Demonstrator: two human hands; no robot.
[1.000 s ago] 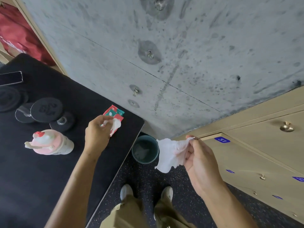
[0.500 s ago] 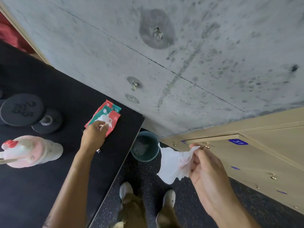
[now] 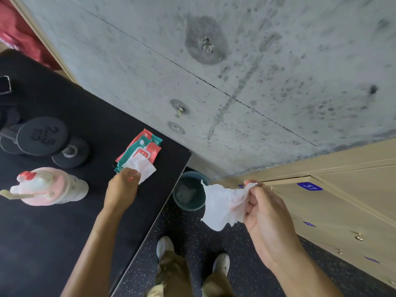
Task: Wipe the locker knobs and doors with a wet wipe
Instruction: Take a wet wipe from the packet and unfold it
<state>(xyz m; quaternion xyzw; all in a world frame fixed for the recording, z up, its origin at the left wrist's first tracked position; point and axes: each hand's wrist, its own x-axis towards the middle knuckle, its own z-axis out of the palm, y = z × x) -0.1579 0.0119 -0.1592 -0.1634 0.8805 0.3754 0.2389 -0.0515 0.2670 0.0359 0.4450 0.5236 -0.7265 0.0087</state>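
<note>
My right hand (image 3: 264, 213) pinches a crumpled white wet wipe (image 3: 222, 205) that hangs over the floor, left of the tan locker doors (image 3: 334, 213). Small brass knobs (image 3: 358, 237) sit on the lower doors. My left hand (image 3: 123, 190) rests on the black bench and grips a second white wipe (image 3: 142, 168) coming out of a red and green wipe packet (image 3: 139, 150).
A teal bin (image 3: 189, 192) holding crumpled wipes stands on the speckled floor by the black bench (image 3: 42, 243). On the bench lie a dumbbell (image 3: 46, 139) and a pink and white bottle (image 3: 50, 187). A grey concrete wall (image 3: 214, 71) rises behind. My shoes (image 3: 165, 246) are below.
My left hand has gone down to the packet on the bench and drawn a fresh wipe partly out. My right hand still holds its wipe, about where it was.
</note>
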